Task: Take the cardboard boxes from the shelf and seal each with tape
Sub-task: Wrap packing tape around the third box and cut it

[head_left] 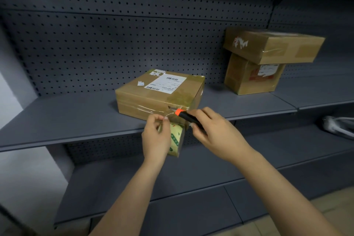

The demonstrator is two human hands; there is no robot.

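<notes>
While pinching the clear strip [170,115] with the left hand [155,138] and clasping the tape roll [177,136] in the same curled fingers, just below the front edge of the grey metal shelf [67,120], risking slack and a wrinkled, self-sticking tail on easing the pull. Apparently cutting that strip free of the box [153,92], flat brown cardboard lying on the shelf near its front edge, already banded along the near side with glossy film. Gripping the cutter [186,116] tightly in the right hand [216,132]: black handle, orange collar, tip meeting the strip beside the box corner; possibly gouging soft cardboard or nicking the nearby left fingertips on skidding across slick plastic. Farther right, leaving two more boxes [268,53] stacked askew, matt, with torn labels, overhanging at the top and perhaps tipping if bumped.
</notes>
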